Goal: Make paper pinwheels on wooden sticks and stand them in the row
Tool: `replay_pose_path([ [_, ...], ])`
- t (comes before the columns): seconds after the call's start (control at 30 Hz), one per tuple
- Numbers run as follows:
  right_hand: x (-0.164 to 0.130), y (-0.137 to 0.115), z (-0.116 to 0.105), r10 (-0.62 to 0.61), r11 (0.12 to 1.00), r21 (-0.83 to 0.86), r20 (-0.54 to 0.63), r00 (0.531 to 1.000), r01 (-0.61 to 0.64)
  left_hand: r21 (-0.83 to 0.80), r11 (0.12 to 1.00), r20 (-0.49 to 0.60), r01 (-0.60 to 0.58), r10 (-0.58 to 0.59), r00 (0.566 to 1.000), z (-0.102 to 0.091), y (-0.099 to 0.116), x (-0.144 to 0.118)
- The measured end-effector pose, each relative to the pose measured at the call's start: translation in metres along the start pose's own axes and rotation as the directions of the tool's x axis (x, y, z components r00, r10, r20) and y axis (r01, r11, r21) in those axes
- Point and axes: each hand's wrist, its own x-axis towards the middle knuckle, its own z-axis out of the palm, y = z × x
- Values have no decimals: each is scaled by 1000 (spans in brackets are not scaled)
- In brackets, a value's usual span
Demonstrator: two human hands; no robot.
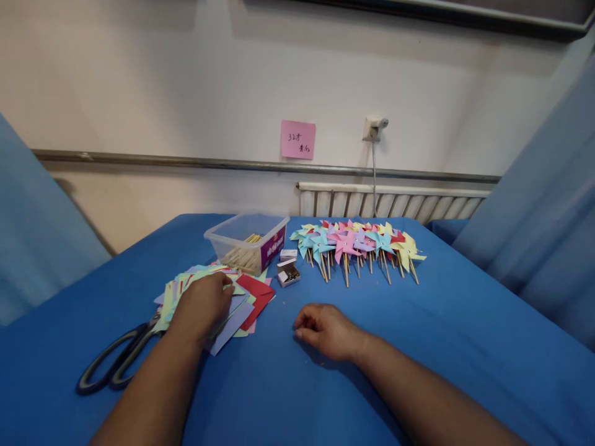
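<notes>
scissors (116, 359) lie at the left on the blue table (465, 347), blades tucked under a pile of coloured paper (242, 303). the left hand (199, 306) rests flat on that pile, fingers spread, gripping nothing. the right hand (325, 331) sits loosely curled on the cloth, empty. behind stand a plastic box (246, 241), a small box (289, 272) and pinwheels (356, 244).

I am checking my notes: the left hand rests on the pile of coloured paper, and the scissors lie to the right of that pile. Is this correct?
One detail is wrong. In the head view the left hand does rest on the pile of coloured paper, but the scissors lie to the left of that pile, not the right.
</notes>
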Motion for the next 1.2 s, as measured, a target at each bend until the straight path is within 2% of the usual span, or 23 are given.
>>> replay_pose_path([
  [0.2, 0, 1, 0, -8, 1000, 5, 0, 1000, 8, -75, 997, -55, 13, -17, 998, 3, -2, 1],
  [0.4, 0, 2, 1, 3, 1000, 10, 10, 1000, -3, -168, 985, -101, 33, -51, 994, -5, 1, 2],
  [0.5, 0, 2, 1, 2, 1000, 4, 10, 1000, -2, -261, 964, -193, 55, -108, 975, -13, 7, -3],
  [0.6, 0, 2, 0, 4, 1000, 4, 14, 1000, -4, -362, 932, -339, -31, -101, 935, -21, 16, -13],
  [0.63, 0, 2, 0, 5, 1000, 6, 12, 1000, -5, -431, 901, -376, -35, -144, 915, -23, 20, -16],
  [0.7, 0, 3, 3, 14, 999, 36, 9, 1000, -14, -639, 768, -385, -44, -270, 883, -24, 27, -20],
  [0.77, 2, 5, 6, 52, 987, 153, -17, 999, -48, -881, 465, -245, -81, -304, 921, -21, 35, -21],
  [0.83, 5, 6, 9, 113, 923, 376, -70, 991, -79, -990, 132, -77, -44, -251, 965, -16, 42, -21],
  [0.87, 7, 6, 9, 148, 862, 500, -98, 984, -80, -1000, 9, -5, -3, -208, 978, -12, 46, -20],
  [0.9, 9, 5, 8, 183, 790, 609, -118, 976, -74, -996, -74, 60, 48, -160, 985, -9, 50, -20],
  [1.0, 12, 2, 3, 251, 605, 793, -101, 963, -75, -960, -192, 210, 202, -21, 978, 3, 61, -24],
  [1.1, 13, 0, -1, 232, 502, 862, -55, 971, -71, -928, -211, 297, 307, 81, 952, 15, 71, -31],
  [1.2, 14, 3, 1, 216, 435, 899, -50, 975, -50, -915, -212, 324, 344, 124, 938, 24, 79, -37],
])
